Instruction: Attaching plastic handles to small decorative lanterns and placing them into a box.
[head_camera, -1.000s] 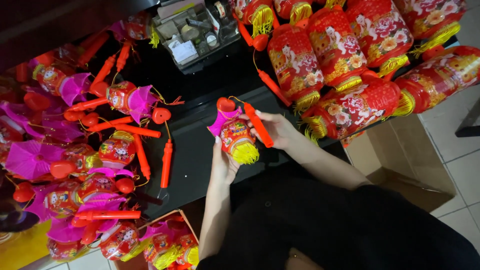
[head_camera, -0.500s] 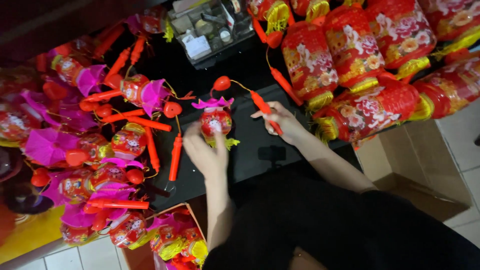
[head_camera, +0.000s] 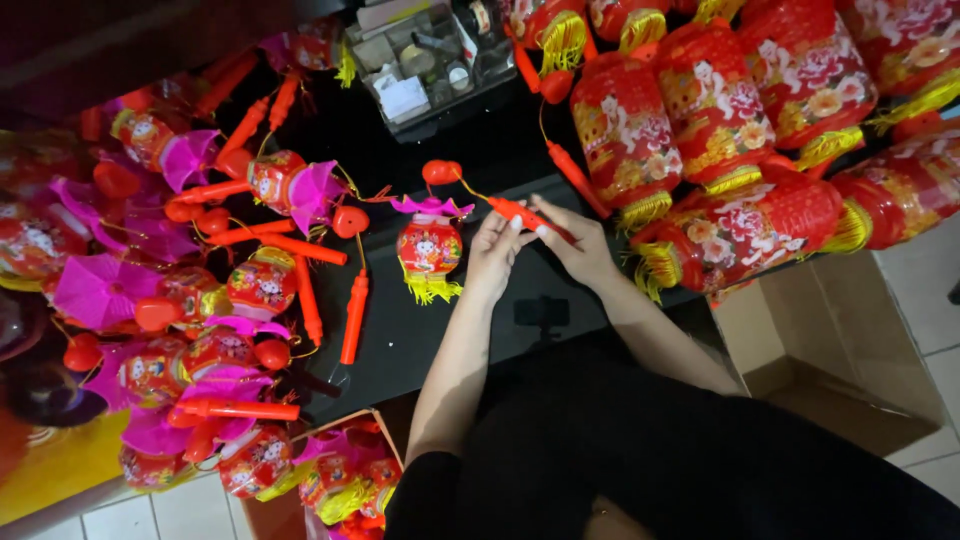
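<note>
Both my hands meet over the black table (head_camera: 420, 330). My right hand (head_camera: 572, 243) grips a red plastic handle stick (head_camera: 520, 213), and my left hand (head_camera: 493, 255) pinches the same stick from the other side. A thin cord runs from the stick to a small red heart-shaped piece (head_camera: 441, 172). Just left of my left hand sits a small red toy lantern (head_camera: 429, 247) with a pink scalloped top and a yellow fringe.
A heap of small lanterns with pink tops and red sticks (head_camera: 200, 300) fills the left. Large red flowered lanterns (head_camera: 720, 150) crowd the upper right. A grey organiser tray (head_camera: 425, 65) stands at the back. Cardboard boxes sit at the right (head_camera: 800, 340) and below the table (head_camera: 330, 480).
The small lantern went from my hands down onto the table to the left. My left hand let go of it and joined my right hand on the red stick.
</note>
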